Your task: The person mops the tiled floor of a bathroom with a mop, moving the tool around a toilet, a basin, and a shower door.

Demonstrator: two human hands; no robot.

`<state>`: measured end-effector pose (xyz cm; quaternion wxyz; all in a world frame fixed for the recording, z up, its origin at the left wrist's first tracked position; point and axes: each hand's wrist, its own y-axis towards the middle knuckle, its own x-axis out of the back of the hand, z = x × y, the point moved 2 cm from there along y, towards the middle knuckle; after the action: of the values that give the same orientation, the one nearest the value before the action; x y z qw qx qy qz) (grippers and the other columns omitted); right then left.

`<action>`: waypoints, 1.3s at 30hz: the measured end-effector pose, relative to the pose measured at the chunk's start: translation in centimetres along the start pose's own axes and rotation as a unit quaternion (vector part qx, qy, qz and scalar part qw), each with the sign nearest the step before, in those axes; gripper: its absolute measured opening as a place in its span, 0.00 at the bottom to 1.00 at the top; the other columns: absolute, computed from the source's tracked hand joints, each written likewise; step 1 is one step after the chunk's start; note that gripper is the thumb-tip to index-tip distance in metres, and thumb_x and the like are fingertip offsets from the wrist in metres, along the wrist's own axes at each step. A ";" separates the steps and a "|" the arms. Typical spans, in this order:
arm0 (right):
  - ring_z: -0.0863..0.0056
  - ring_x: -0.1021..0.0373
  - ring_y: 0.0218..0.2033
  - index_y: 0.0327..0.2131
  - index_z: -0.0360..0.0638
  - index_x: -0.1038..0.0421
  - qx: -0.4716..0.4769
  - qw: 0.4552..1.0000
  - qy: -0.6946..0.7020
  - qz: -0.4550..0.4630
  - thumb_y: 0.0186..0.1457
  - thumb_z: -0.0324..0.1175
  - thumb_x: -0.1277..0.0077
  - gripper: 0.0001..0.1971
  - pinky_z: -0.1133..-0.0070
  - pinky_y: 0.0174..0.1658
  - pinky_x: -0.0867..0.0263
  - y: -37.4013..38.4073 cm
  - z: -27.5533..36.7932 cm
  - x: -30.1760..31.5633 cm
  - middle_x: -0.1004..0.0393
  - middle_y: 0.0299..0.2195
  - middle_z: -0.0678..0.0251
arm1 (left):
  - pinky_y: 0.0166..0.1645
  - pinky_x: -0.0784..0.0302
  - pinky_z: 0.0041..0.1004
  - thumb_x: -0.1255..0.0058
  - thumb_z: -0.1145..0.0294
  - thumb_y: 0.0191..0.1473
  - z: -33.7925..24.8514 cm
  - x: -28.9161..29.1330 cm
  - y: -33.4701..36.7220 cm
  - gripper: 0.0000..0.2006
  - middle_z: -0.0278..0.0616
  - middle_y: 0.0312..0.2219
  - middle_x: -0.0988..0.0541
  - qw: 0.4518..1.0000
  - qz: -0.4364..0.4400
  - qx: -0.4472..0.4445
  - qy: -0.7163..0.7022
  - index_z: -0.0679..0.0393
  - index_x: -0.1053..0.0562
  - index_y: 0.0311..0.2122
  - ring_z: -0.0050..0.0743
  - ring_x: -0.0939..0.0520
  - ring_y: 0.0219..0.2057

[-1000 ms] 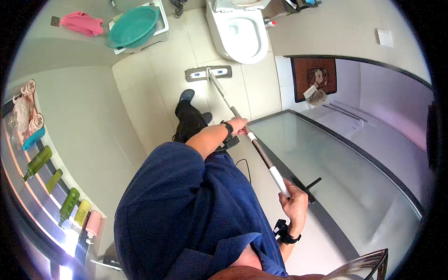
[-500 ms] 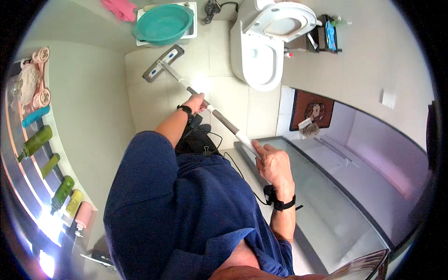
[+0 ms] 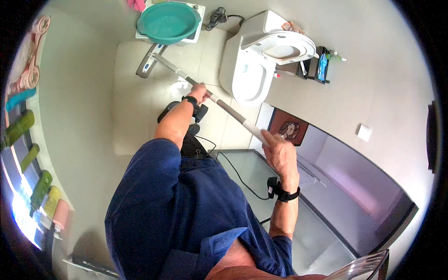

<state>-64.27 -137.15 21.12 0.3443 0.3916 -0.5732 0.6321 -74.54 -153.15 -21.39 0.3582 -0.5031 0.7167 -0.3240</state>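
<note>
My left hand (image 3: 199,93) is closed around the middle of a long grey-and-white mop handle (image 3: 232,111). Higher up, near the handle's white grip end, my right hand (image 3: 281,156) is wrapped on it too. The handle slants away to the far left, down to a flat, narrow mop head (image 3: 147,66) on the tiled floor. The far end of that head reaches the near side of a white tub, on which a teal plastic basin (image 3: 168,22) sits. Dark straps with small devices circle both my wrists.
A white toilet (image 3: 252,84) with its lid raised stands right of the handle. Beyond it is a dark wall rack (image 3: 322,65). A glass-panelled partition (image 3: 326,233) lies at my right, a brown patterned mat (image 3: 287,126) beside it. Several bottles (image 3: 41,189) line the left ledge.
The mop head has slid left along the front of the tub. Both hands keep their hold, and my left arm reaches farther forward. The whole view has turned somewhat.
</note>
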 end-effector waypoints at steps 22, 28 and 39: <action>0.58 0.30 0.24 0.46 0.49 0.27 -0.059 0.994 0.032 -0.088 0.44 0.26 0.44 0.21 0.67 0.27 0.33 -9.3 -15.5 -1.0 0.29 0.27 0.59 | 0.28 0.23 0.27 0.54 0.58 0.60 2.0 -21.1 1.2 0.14 0.38 0.29 0.24 0.944 0.035 0.141 -0.296 0.58 0.32 0.41 0.28 0.23 0.25; 0.67 0.31 0.24 0.45 0.50 0.26 -0.006 0.982 -0.065 -0.177 0.45 0.25 0.46 0.20 0.73 0.25 0.32 -5.6 -18.0 0.9 0.33 0.25 0.65 | 0.29 0.24 0.34 0.52 0.66 0.59 -4.6 -23.2 2.0 0.13 0.46 0.27 0.24 0.864 0.022 0.053 -0.500 0.62 0.34 0.45 0.35 0.23 0.24; 0.73 0.31 0.19 0.47 0.38 0.31 0.090 0.993 -0.030 -0.075 0.50 0.27 0.52 0.18 0.77 0.20 0.33 -7.1 -20.1 -1.6 0.36 0.23 0.65 | 0.23 0.28 0.22 0.52 0.62 0.58 -4.2 -23.2 -0.2 0.12 0.41 0.25 0.25 0.975 -0.022 0.050 -0.214 0.61 0.30 0.33 0.25 0.25 0.22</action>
<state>-59.27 -116.34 22.22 0.3365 0.4818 -0.4931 0.6415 -72.49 -130.65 -14.67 0.5209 -0.5578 0.5948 -0.2524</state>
